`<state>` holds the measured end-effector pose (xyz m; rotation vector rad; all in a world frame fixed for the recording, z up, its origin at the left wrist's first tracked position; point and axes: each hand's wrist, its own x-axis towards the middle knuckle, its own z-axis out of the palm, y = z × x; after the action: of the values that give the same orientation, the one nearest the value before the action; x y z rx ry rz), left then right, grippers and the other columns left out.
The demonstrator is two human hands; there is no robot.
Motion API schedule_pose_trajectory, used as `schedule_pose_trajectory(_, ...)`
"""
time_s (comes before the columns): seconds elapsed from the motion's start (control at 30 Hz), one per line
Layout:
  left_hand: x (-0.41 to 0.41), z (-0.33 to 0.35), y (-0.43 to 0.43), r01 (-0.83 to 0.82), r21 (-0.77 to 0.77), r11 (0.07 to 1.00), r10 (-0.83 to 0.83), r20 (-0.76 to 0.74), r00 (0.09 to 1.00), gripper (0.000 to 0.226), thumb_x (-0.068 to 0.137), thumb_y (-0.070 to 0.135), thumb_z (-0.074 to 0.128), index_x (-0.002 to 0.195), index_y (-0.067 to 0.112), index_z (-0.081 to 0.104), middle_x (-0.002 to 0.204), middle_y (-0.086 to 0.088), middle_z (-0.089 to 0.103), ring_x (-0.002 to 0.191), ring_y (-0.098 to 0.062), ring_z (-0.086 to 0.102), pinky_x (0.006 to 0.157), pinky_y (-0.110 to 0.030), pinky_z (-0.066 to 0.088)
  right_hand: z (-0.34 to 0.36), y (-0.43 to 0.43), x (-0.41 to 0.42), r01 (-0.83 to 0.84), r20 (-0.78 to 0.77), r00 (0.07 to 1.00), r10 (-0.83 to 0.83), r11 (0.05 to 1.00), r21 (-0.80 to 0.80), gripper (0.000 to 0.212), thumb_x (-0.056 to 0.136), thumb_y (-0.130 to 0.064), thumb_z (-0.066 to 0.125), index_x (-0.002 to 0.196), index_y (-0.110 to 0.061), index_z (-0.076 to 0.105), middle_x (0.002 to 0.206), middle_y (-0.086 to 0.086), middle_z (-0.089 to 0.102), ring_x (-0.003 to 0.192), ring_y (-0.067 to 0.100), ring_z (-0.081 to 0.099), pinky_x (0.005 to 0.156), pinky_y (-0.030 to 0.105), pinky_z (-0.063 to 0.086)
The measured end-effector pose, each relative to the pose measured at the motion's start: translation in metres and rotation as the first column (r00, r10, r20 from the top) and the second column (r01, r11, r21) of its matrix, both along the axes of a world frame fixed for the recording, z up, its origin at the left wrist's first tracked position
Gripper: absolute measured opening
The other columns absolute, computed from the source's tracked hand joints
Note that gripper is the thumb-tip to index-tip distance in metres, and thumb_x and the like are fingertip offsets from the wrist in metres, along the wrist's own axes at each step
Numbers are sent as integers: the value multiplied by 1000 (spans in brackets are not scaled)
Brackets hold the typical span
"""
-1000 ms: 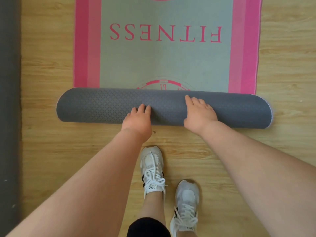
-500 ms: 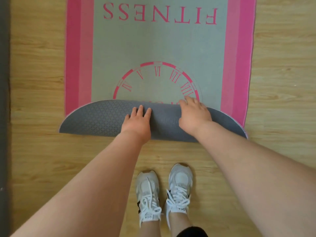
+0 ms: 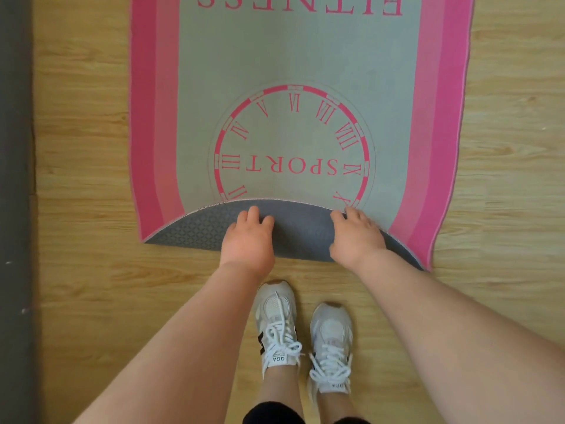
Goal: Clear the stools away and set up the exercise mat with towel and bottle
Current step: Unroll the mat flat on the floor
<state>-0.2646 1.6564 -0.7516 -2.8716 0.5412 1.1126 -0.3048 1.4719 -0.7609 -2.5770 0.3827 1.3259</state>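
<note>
Along the left edge ran a dark grey strip (image 3: pixel 15 179), and beside it the wooden floor (image 3: pixel 76 286) lay bare up to the exercise mat (image 3: pixel 290 56). A second earlier the mat's near end had been a thick grey roll under both palms. Half a second earlier that roll had thinned to a low fold. Now only a last grey flap (image 3: pixel 198 231) curled back over the printed face, and the clock design with "SPORT" showed almost whole.

The left hand (image 3: pixel 249 240) pressed palm down on the flap's grey underside, its fingers loosely bent and gripping nothing. The right hand (image 3: pixel 354 237) lay on the same flap, its fingertips at the stitched edge; whether they hooked round that edge could not be told. Below the hands, the person's white shoes (image 3: pixel 276 325) stood on the floor just short of the mat's end.

The unrolling looked nearly done, with only the flap left to turn over and flatten. No towel, bottle or stool was in view, so setting out the towel and bottle probably remained.
</note>
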Motion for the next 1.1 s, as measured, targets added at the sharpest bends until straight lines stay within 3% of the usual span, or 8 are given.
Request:
schedule_pose_trajectory(0.13, 10, -8, 7, 10, 122, 992, -6, -30, 1000, 68, 88, 13, 43, 149, 25, 15, 157, -15, 9, 144, -35, 8, 117, -45, 12, -1, 11, 2, 3, 7, 1000, -3, 999, -34, 52, 83, -8, 55, 131, -11, 35, 130, 15, 36, 115, 34, 47, 93, 41, 39)
schedule_pose_trajectory(0.23, 3, -10, 14, 12, 204, 979, 13, -119, 993, 72, 90, 15, 43, 151, 24, 6, 152, -16, 22, 140, -36, 22, 113, -46, 22, -2, 17, -5, -3, 12, 1000, 3, 999, -41, 56, 81, -3, 57, 131, -11, 33, 129, 14, 37, 112, 35, 51, 84, 39, 41)
schedule_pose_trajectory(0.33, -14, -4, 21, -13, 198, 980, 20, -36, 999, 58, 87, 10, 46, 143, 18, 30, 131, -11, 49, 121, -31, 45, 95, -40, 37, 1, 19, -23, -127, -42, 991, 127, 992, 5, 58, 83, -4, 54, 136, -21, 38, 127, 10, 52, 116, 32, 52, 84, 35, 41)
schedule_pose_trajectory(0.4, -30, 0, 27, 5, 199, 980, 2, -35, 999, 40, 85, 8, 48, 124, 16, 52, 118, -8, 57, 112, -29, 50, 85, -36, 39, 4, 21, -36, -187, -83, 978, 191, 981, 48, 48, 82, -1, 48, 125, -22, 52, 121, 8, 59, 112, 30, 55, 78, 31, 39)
schedule_pose_trajectory(0.53, -54, 1, 39, -23, 224, 974, 53, -129, 990, 31, 83, 2, 49, 106, 16, 63, 106, -6, 60, 100, -28, 57, 70, -32, 38, 7, 36, -57, -293, -114, 948, 298, 954, 58, 42, 83, 1, 45, 118, -16, 61, 120, 9, 55, 116, 30, 50, 84, 33, 42)
schedule_pose_trajectory(0.7, -88, -1, 50, -33, 268, 963, 104, -256, 961, 32, 83, 2, 48, 106, 15, 66, 109, -7, 65, 102, -29, 62, 73, -32, 44, 14, 55, -96, -264, -152, 952, 266, 964, 30, 43, 85, 1, 44, 124, -12, 59, 125, 10, 48, 121, 30, 41, 88, 37, 42)
schedule_pose_trajectory(0.9, -113, -2, 59, 10, 222, 975, 114, -539, 835, 39, 91, 9, 41, 125, 16, 59, 125, -8, 61, 113, -28, 57, 98, -39, 47, 26, 65, -114, -190, -329, 922, 205, 979, 78, 55, 87, 2, 41, 139, -13, 48, 133, 12, 46, 128, 30, 39, 100, 40, 39)
schedule_pose_trajectory(1.1, -96, 45, 67, -84, 218, 972, 186, -504, 844, 50, 92, 6, 35, 140, 19, 44, 140, -7, 50, 127, -27, 48, 104, -39, 42, 70, 75, -88, -147, -304, 938, 165, 986, 80, 62, 83, 5, 42, 142, -14, 44, 141, 13, 41, 133, 31, 35, 104, 40, 38)
